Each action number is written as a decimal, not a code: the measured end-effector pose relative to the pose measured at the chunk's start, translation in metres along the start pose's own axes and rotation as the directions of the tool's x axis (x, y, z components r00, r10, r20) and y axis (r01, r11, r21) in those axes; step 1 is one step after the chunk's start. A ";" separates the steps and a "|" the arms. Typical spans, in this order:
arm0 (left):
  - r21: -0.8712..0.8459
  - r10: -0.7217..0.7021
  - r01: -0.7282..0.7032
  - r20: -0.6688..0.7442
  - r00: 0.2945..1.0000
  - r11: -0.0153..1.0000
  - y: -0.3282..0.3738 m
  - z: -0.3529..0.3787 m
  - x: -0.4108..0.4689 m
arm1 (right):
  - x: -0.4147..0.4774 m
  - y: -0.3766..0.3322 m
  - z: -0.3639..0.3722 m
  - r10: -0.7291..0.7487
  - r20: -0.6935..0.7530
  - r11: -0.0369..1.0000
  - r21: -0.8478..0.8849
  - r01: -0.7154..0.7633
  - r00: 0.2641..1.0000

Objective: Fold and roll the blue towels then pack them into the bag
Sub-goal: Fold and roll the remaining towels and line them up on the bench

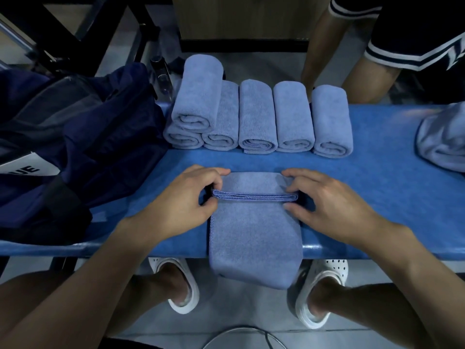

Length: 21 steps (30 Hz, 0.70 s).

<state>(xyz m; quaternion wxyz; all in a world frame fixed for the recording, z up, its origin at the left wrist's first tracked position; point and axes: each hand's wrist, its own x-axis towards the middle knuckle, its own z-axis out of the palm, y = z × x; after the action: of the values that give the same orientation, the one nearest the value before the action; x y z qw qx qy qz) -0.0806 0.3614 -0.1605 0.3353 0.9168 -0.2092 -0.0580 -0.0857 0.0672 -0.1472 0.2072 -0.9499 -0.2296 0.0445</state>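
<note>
I had the left hand (181, 200) and the right hand (334, 205) each pinching one end of a fold in the blue towel (254, 238). On each, the thumb sat on the near side of the fold and the fingers curled over its far side. The towel lay as a long strip at the middle of the bench (377, 187), its far end turned back onto itself and its near end hanging over the bench's near edge.

Along the far edge stood the rolled towels (256, 117): five side by side and touching, with a sixth resting on the two leftmost. The dark navy bag (75, 137) slumped on the bench's left end, just beside those rolls. A heap of loose towels (445, 139) lay at the right end. Beyond the far edge I saw another person's legs (322, 51).
</note>
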 end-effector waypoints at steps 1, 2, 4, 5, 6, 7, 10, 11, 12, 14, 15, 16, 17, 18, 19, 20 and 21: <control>0.005 0.005 -0.005 0.004 1.000 1.000 0.000 0.000 0.000 | 0.000 -0.002 -0.001 0.015 0.001 1.000 0.018 -0.015 1.000; 0.007 0.007 -0.007 0.004 1.000 1.000 0.000 0.000 0.000 | 0.001 -0.003 -0.001 0.028 -0.003 0.999 0.046 -0.028 1.000; -0.002 -0.011 0.011 0.005 1.000 1.000 0.001 0.001 0.000 | 0.003 -0.002 0.002 0.055 -0.011 0.991 0.123 -0.054 0.998; -0.007 -0.022 0.022 -0.002 1.000 1.000 0.002 0.002 0.001 | 0.004 -0.001 0.004 0.071 -0.012 0.985 0.158 -0.068 0.997; -0.009 -0.032 0.032 -0.017 0.999 0.999 0.003 0.003 0.002 | 0.005 -0.001 0.005 0.091 -0.015 0.978 0.191 -0.086 0.996; -0.008 -0.041 0.041 -0.033 0.999 0.999 0.003 0.004 0.002 | 0.006 0.001 0.007 0.107 -0.017 0.970 0.219 -0.101 0.994; 0.012 -0.051 0.052 -0.044 0.998 0.999 0.003 0.007 0.005 | 0.008 0.001 0.007 0.142 -0.011 0.953 0.273 -0.133 0.990; 0.014 -0.058 0.059 -0.037 0.998 0.998 0.002 0.007 0.005 | 0.008 0.001 0.007 0.148 -0.002 0.950 0.277 -0.142 0.989; 0.013 -0.070 0.071 -0.026 0.997 0.997 0.002 0.006 0.005 | 0.008 0.001 0.007 0.155 0.011 0.951 0.268 -0.152 0.988; 0.038 -0.092 0.092 -0.002 0.996 0.995 0.003 0.005 0.005 | 0.009 0.001 0.007 0.165 0.026 0.955 0.245 -0.166 0.986; 0.057 -0.104 0.103 0.010 0.995 0.993 0.003 0.006 0.006 | 0.010 0.001 0.007 0.176 0.033 0.952 0.248 -0.178 0.984; 0.066 -0.124 0.122 0.024 0.992 0.990 0.005 0.006 0.006 | 0.010 0.000 0.006 0.194 0.039 0.945 0.262 -0.198 0.980; 0.062 -0.142 0.140 0.033 0.989 0.988 0.006 0.007 0.007 | 0.011 0.001 0.006 0.215 0.043 0.936 0.277 -0.219 0.976; 0.051 -0.153 0.151 0.038 0.988 0.987 0.008 0.007 0.008 | 0.011 0.001 0.006 0.225 0.046 0.931 0.284 -0.229 0.973; 0.035 -0.153 0.152 0.039 0.987 0.988 0.009 0.007 0.008 | 0.011 0.001 0.006 0.218 0.040 0.933 0.285 -0.220 0.975; 0.019 -0.155 0.154 0.041 0.987 0.988 0.011 0.005 0.009 | 0.012 0.001 0.006 0.201 0.026 0.938 0.283 -0.200 0.979; 0.001 -0.161 0.161 0.047 0.986 0.987 0.013 0.005 0.010 | 0.012 0.000 0.007 0.184 0.010 0.943 0.279 -0.180 0.983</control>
<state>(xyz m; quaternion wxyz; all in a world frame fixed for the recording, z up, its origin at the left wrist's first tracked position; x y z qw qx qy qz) -0.0774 0.3460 -0.1556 0.3258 0.9286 -0.1421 -0.1065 -0.0759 0.0749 -0.1535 0.3358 -0.9287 -0.1307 0.0879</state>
